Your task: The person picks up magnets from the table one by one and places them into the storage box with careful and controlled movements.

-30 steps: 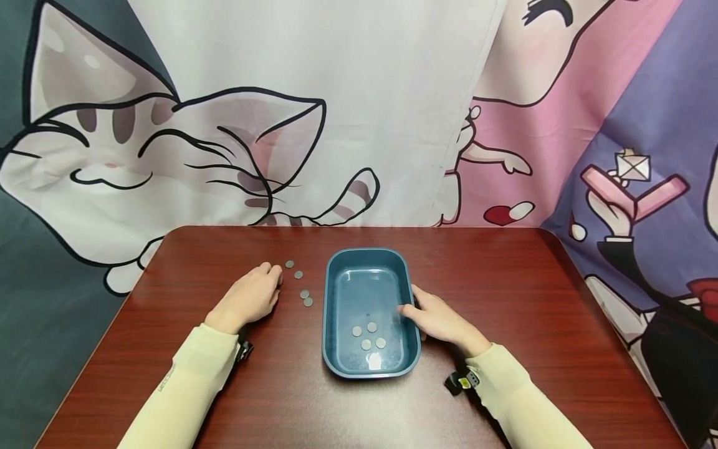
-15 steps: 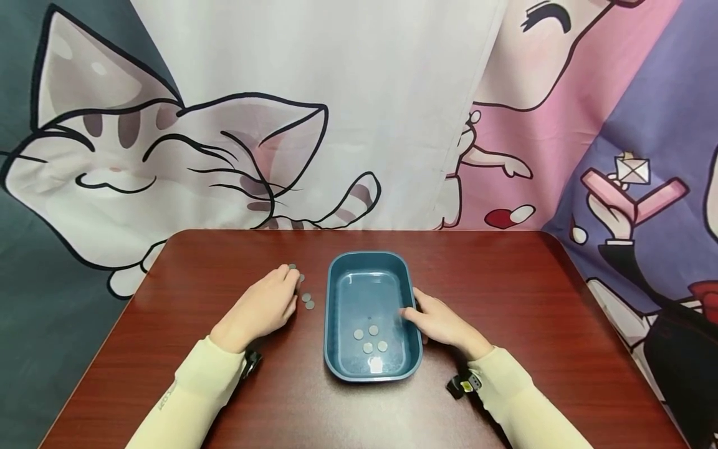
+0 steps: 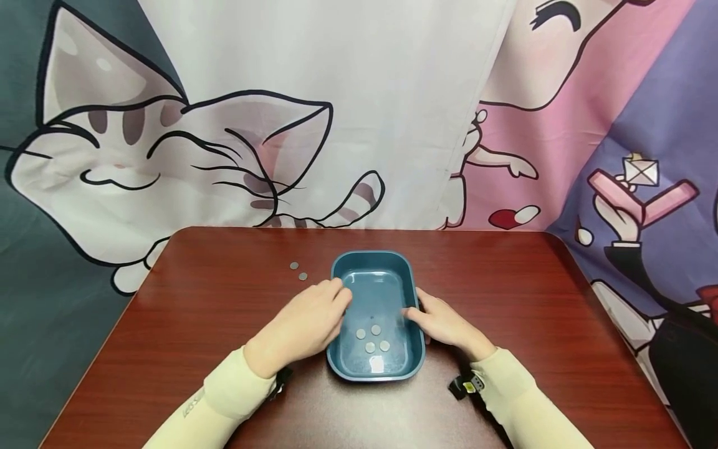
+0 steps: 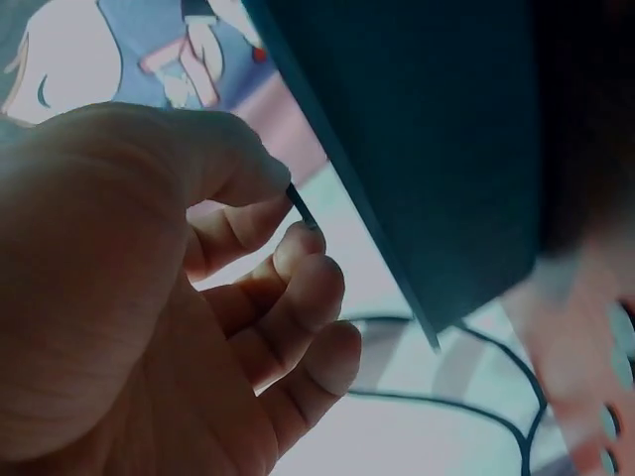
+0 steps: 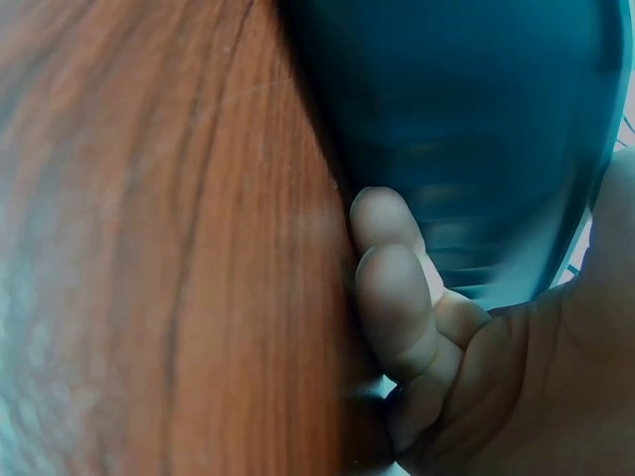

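Note:
A blue rectangular tray stands on the table with several silver coins lying in its near half. My left hand is at the tray's left rim, fingertips over it in the head view. Between its thumb and a fingertip it pinches a thin coin, seen edge-on in the left wrist view. My right hand grips the tray's right side, thumb over the rim and fingers against the outer wall. Two more coins lie on the table beyond the left hand, which covers the tabletop beneath it.
The dark red wooden table reaches back to a curtain printed with a cartoon cat and figures. In the left wrist view, several pale discs show at the right edge on the tabletop.
My left hand has moved right, from beside the coins on the table to the tray's left rim, with a coin pinched in it. The right hand stays on the tray.

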`<state>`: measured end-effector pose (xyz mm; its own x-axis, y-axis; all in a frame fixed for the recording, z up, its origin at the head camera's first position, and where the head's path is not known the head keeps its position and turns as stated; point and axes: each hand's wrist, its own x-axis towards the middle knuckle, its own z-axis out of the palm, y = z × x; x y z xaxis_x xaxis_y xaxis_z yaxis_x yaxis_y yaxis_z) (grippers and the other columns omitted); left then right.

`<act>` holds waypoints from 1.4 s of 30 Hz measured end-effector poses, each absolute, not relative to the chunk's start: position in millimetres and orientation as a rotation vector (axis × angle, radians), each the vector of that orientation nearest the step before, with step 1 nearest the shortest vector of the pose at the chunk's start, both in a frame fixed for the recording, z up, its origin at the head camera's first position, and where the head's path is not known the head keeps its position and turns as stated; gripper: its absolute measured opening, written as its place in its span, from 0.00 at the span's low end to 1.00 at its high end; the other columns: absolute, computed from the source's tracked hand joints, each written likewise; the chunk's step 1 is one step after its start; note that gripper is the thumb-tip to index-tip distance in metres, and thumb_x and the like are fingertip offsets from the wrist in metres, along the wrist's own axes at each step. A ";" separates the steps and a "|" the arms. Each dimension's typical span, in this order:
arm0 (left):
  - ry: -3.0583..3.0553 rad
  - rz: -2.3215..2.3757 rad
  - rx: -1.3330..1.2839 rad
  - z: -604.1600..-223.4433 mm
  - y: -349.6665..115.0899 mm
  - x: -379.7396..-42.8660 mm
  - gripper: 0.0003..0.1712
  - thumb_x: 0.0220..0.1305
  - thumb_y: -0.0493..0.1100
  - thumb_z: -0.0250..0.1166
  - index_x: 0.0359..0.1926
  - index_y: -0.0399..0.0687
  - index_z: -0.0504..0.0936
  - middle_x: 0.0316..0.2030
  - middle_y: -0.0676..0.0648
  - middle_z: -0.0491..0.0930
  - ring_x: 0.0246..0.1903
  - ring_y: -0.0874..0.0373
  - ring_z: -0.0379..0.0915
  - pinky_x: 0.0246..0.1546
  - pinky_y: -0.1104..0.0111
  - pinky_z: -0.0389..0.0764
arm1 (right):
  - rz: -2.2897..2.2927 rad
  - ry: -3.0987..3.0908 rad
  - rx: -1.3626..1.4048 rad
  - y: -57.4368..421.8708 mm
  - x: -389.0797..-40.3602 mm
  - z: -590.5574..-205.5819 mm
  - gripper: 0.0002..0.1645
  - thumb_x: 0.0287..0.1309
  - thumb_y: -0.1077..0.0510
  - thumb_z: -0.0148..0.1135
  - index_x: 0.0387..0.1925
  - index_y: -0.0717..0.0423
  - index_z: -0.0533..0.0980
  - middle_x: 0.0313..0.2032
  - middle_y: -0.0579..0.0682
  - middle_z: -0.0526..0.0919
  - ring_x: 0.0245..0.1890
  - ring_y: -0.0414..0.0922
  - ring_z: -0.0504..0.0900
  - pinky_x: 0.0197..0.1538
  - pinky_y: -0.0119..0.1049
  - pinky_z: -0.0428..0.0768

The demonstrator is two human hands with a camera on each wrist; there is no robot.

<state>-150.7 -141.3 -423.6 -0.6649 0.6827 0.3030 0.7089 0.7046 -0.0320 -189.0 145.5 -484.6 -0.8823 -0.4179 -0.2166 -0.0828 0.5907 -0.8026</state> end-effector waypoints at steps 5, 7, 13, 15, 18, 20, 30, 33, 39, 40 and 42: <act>-2.572 -0.104 -1.225 -429.2 -123.9 -146.7 0.05 0.62 0.42 0.58 0.38 0.48 0.73 0.31 0.52 0.66 0.28 0.58 0.63 0.29 0.67 0.70 | -1.214 2.434 -0.395 145.9 -189.0 -483.9 0.25 0.63 0.47 0.57 0.59 0.49 0.68 0.20 0.50 0.79 0.11 0.50 0.76 0.21 0.43 0.78; -2.574 -0.085 -1.261 -429.5 -118.9 -145.7 0.06 0.61 0.43 0.59 0.39 0.48 0.73 0.31 0.52 0.67 0.28 0.58 0.63 0.30 0.68 0.71 | -1.221 2.431 -0.395 146.2 -189.1 -484.1 0.25 0.64 0.47 0.56 0.60 0.49 0.67 0.21 0.50 0.79 0.11 0.50 0.76 0.21 0.43 0.78; -2.653 -0.019 -1.348 -430.0 -109.9 -143.9 0.05 0.63 0.43 0.58 0.38 0.49 0.73 0.30 0.53 0.69 0.27 0.59 0.67 0.31 0.69 0.73 | -1.220 2.430 -0.416 146.5 -189.4 -484.8 0.25 0.64 0.47 0.56 0.60 0.50 0.67 0.19 0.49 0.78 0.11 0.50 0.76 0.21 0.42 0.78; -2.704 -0.004 -1.363 -431.5 -108.6 -143.5 0.05 0.63 0.44 0.58 0.38 0.50 0.74 0.29 0.52 0.69 0.27 0.59 0.67 0.31 0.69 0.74 | -1.218 2.431 -0.419 146.5 -189.6 -484.8 0.25 0.64 0.47 0.56 0.59 0.50 0.68 0.19 0.49 0.78 0.11 0.50 0.76 0.21 0.42 0.78; -2.760 0.017 -1.365 -435.0 -107.1 -143.9 0.05 0.62 0.44 0.59 0.38 0.49 0.74 0.28 0.52 0.70 0.27 0.59 0.69 0.33 0.68 0.75 | -1.217 2.430 -0.421 146.8 -189.9 -485.4 0.24 0.64 0.47 0.56 0.59 0.50 0.68 0.19 0.49 0.78 0.11 0.49 0.75 0.21 0.42 0.77; -2.786 0.029 -1.367 -436.4 -105.8 -144.7 0.06 0.62 0.44 0.59 0.38 0.49 0.75 0.29 0.52 0.71 0.28 0.59 0.71 0.34 0.68 0.76 | -1.215 2.428 -0.423 147.3 -190.0 -485.4 0.25 0.64 0.47 0.56 0.59 0.50 0.68 0.18 0.49 0.78 0.11 0.49 0.75 0.21 0.42 0.77; -2.982 0.148 -1.327 -436.2 -94.9 -143.5 0.11 0.60 0.44 0.63 0.43 0.49 0.78 0.30 0.50 0.75 0.28 0.58 0.73 0.32 0.67 0.78 | -1.188 2.448 -0.428 147.1 -190.7 -487.6 0.27 0.64 0.47 0.56 0.62 0.49 0.66 0.18 0.49 0.77 0.11 0.49 0.76 0.21 0.41 0.78; -2.999 0.168 -1.310 -435.3 -92.6 -141.7 0.12 0.59 0.44 0.64 0.44 0.50 0.79 0.30 0.50 0.76 0.28 0.57 0.74 0.31 0.66 0.78 | -1.187 2.444 -0.427 147.2 -191.1 -487.5 0.28 0.64 0.47 0.56 0.63 0.49 0.66 0.18 0.49 0.77 0.11 0.48 0.76 0.22 0.42 0.78; -3.008 0.195 -1.283 -438.1 -88.8 -139.7 0.12 0.59 0.45 0.64 0.45 0.51 0.81 0.30 0.50 0.79 0.27 0.57 0.75 0.29 0.66 0.78 | -1.188 2.442 -0.429 147.2 -190.9 -486.7 0.28 0.64 0.47 0.56 0.63 0.49 0.66 0.18 0.49 0.77 0.11 0.48 0.75 0.21 0.42 0.77; -3.010 0.200 -1.277 -438.7 -88.0 -139.5 0.13 0.59 0.45 0.65 0.45 0.51 0.82 0.30 0.50 0.79 0.27 0.57 0.75 0.29 0.66 0.78 | -1.188 2.443 -0.428 147.1 -190.7 -486.4 0.28 0.63 0.47 0.56 0.63 0.48 0.66 0.17 0.49 0.76 0.11 0.48 0.75 0.21 0.42 0.77; -3.016 0.211 -1.260 -439.6 -86.2 -138.6 0.13 0.58 0.45 0.66 0.45 0.51 0.82 0.30 0.50 0.80 0.27 0.57 0.75 0.29 0.66 0.78 | -1.188 2.444 -0.424 146.9 -190.3 -485.9 0.28 0.63 0.47 0.56 0.62 0.48 0.66 0.17 0.49 0.77 0.11 0.48 0.76 0.21 0.41 0.77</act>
<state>-138.6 -86.2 -439.6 -0.6963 0.6968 -0.1720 0.7140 0.6969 -0.0671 -190.3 146.9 -485.9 -0.8786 -0.4285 -0.2106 -0.0991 0.5951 -0.7975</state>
